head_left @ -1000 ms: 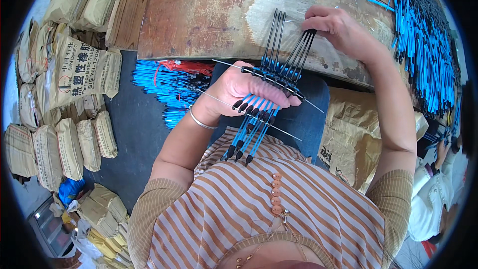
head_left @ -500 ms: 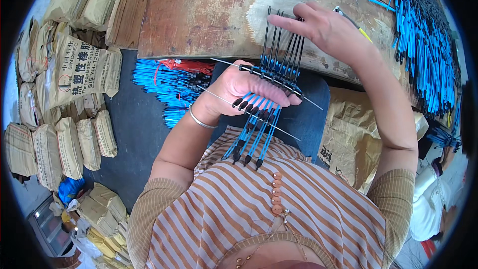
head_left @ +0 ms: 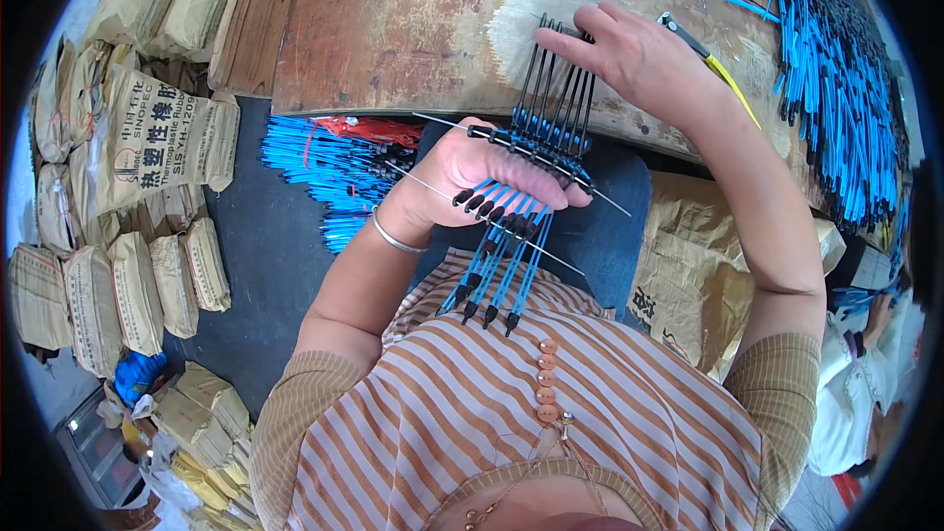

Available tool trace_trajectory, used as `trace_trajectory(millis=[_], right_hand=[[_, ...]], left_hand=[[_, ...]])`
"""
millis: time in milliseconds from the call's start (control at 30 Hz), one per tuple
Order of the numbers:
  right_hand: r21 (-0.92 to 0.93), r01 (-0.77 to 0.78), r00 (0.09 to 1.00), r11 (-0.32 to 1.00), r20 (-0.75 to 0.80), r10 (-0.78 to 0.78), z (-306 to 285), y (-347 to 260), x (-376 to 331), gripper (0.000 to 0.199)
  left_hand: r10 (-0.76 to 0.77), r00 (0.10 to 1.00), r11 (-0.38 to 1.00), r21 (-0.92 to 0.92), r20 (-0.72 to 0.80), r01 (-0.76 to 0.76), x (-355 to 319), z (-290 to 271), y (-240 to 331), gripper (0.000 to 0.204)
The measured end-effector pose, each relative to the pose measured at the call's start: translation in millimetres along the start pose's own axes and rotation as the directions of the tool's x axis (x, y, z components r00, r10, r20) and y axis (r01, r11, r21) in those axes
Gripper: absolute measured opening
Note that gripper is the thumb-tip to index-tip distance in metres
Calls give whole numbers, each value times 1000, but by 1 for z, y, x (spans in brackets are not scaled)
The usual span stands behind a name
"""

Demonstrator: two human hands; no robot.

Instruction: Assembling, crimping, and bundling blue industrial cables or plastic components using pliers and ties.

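Left hand [head_left: 482,172] closed around a row of blue-and-black sticks [head_left: 516,226] threaded on thin metal rods [head_left: 590,199], held over the lap at centre. Right hand [head_left: 639,59] on the far black stick ends, fingers loosely curled, touching them at the near edge of the worn wooden bench [head_left: 393,29]. Loose blue sticks [head_left: 324,162] piled left; stacked sacks [head_left: 147,138] far left.

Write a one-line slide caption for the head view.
Left hand grips a row of blue-and-black rods threaded on thin wires, right hand at their upper ends, over a worn wooden bench.
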State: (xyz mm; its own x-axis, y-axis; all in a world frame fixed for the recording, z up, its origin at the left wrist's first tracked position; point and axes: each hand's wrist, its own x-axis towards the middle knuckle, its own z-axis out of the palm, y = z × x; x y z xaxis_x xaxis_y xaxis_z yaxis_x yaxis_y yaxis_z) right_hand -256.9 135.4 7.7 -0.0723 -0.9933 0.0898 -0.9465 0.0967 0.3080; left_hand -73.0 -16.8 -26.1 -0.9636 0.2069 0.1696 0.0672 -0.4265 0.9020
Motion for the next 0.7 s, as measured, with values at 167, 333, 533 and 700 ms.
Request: trace_trajectory(millis=[167,333,533,700], right_hand=[[50,-45,999,998,2,45,-4,-5,-2,60],[-34,-54,998,998,16,54,-6,-9,1,50],[35,-83,996,996,40,82,-6,-8,-2,37],[92,-171,978,981,134,157,-9,-8,-7,27]], left_hand=[[5,1000,1000,0,-8,-5,-1,1,0,11],[8,1000,1000,3,-8,-8,-2,4,1,11],[13,1000,1000,7,-16,-13,1,2,1,12],[17,1000,1000,6,-20,-17,2,3,1,12]])
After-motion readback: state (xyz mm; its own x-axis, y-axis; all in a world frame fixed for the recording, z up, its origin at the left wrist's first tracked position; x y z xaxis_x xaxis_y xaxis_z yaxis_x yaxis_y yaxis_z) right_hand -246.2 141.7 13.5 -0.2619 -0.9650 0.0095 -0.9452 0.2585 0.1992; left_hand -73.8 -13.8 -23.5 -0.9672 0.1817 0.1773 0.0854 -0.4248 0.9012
